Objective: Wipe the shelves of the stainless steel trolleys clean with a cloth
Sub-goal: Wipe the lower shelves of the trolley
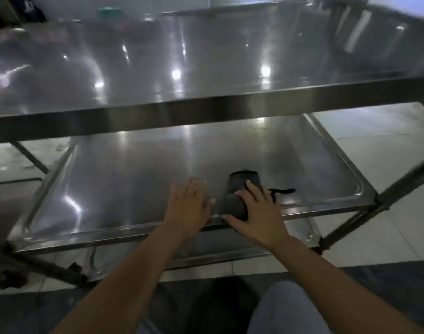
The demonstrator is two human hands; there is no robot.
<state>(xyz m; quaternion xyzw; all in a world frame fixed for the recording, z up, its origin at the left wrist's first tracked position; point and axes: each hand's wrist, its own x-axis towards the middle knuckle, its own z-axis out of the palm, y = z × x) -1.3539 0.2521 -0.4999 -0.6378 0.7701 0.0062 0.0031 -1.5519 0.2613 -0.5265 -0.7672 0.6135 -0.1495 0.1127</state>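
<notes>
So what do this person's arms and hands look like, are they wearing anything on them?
Nothing is worn on them: the left hand and right hand have no gloves, and both forearms show no sleeves as far as the picture reaches. No watch, ring or bracelet is visible. The fingernails look short.

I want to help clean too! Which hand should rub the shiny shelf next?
Probably the right hand. It already lies flat on the dark cloth near the lower shelf's front rim. The left hand rests flat on bare steel beside the cloth, apparently not touching it.
</notes>
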